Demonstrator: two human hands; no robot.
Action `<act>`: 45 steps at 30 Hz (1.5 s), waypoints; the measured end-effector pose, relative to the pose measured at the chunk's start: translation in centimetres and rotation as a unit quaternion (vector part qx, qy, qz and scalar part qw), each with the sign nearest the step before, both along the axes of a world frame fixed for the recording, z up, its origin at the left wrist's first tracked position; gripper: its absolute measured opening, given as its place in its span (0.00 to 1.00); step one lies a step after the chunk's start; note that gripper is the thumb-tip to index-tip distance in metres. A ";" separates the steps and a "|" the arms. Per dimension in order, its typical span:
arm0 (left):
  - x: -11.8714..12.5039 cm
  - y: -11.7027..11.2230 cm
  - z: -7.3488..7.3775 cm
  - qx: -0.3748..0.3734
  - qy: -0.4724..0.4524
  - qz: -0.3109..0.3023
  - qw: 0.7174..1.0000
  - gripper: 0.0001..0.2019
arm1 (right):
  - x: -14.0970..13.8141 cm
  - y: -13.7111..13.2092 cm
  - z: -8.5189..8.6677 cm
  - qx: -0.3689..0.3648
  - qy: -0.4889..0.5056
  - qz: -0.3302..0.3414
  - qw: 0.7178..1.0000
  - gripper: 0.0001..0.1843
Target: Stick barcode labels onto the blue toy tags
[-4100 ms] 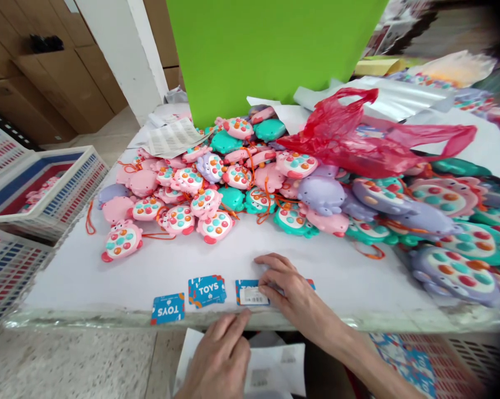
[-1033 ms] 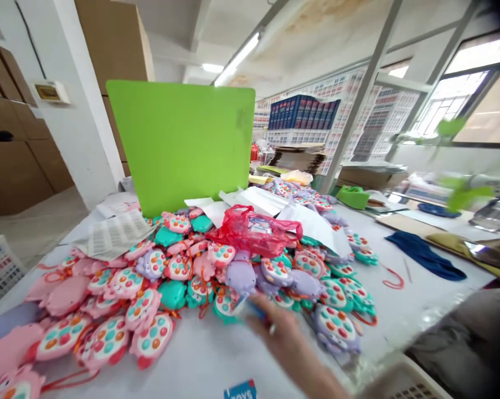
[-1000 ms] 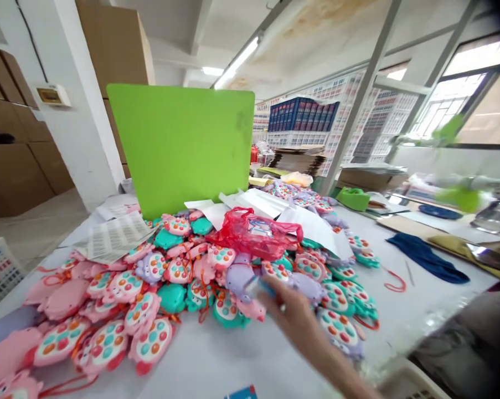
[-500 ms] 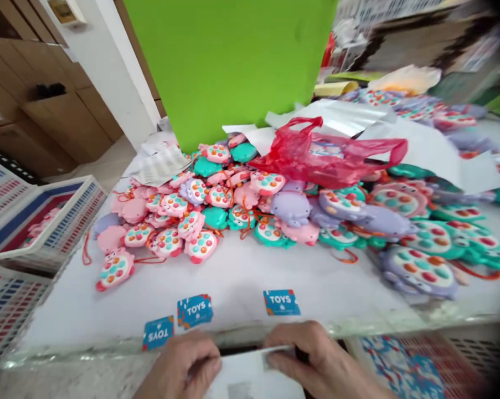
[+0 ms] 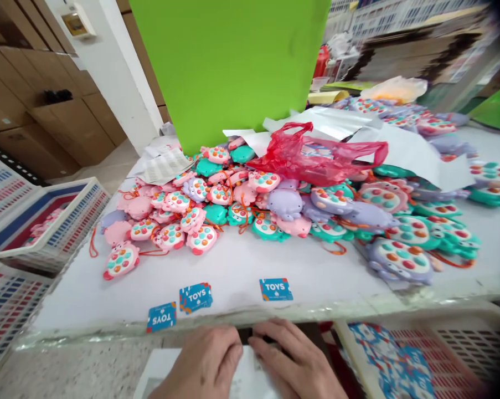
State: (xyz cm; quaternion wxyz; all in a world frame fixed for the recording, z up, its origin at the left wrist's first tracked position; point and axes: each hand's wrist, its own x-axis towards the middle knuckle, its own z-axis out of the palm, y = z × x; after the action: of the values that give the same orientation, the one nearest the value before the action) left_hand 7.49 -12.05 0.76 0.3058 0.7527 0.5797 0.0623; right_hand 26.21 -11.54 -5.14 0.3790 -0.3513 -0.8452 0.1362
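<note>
Below the table's front edge, a white paper sheet (image 5: pixel 154 368) with grey print on it lies under my two hands. My left hand (image 5: pixel 206 363) is closed on the sheet, thumb and fingertips together near its upper edge. Close beside it, my right hand (image 5: pixel 293 357) grips the same sheet, its fingers curled over the upper part. Its thumb is hidden, and much of the sheet is covered by the hands. On the table just beyond are blue cards marked TOYS: one (image 5: pixel 276 289) to the right, a small stack (image 5: pixel 195 297) and another card (image 5: pixel 161 317) to the left.
A heap of pink, green and purple animal-shaped pop toys (image 5: pixel 204 238) spreads across the white table (image 5: pixel 233 271). On it lie a red plastic bag (image 5: pixel 328 160) and papers. A green panel (image 5: pixel 233 66) stands behind. Baskets (image 5: pixel 67 221) stand left; a bin of cards (image 5: pixel 393 354) is lower right.
Both hands have moved closer together over the paper sheet, the left one rightward. More of the sheet now shows left of my left hand. The view has shifted slightly.
</note>
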 end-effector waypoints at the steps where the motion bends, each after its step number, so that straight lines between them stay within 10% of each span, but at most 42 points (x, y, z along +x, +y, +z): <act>1: -0.1 -0.1 -0.4 -0.004 0.002 0.005 1.000 0.13 | 0.1 -0.2 0.0 0.016 -0.011 0.003 1.000 0.14; 22: 0.3 -0.1 -2.0 -0.077 0.003 0.005 0.997 0.14 | 2.1 -0.5 -0.2 -0.086 0.036 -0.021 0.995 0.13; 31: 0.4 -0.5 -2.5 -0.037 0.002 0.011 0.999 0.14 | 2.3 -1.3 -2.0 0.013 0.000 -0.039 0.999 0.09; 45: 2.0 -0.6 -1.2 -0.125 0.048 0.033 0.990 0.11 | 0.9 -1.0 -0.2 0.015 0.047 -0.020 0.999 0.14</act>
State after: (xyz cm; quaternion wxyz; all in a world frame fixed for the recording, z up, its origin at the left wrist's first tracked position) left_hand 9.50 -12.67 -0.43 0.3673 0.6913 0.6211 -0.0370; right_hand 27.15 -12.55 -5.33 0.4259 -0.3561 -0.8212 0.1319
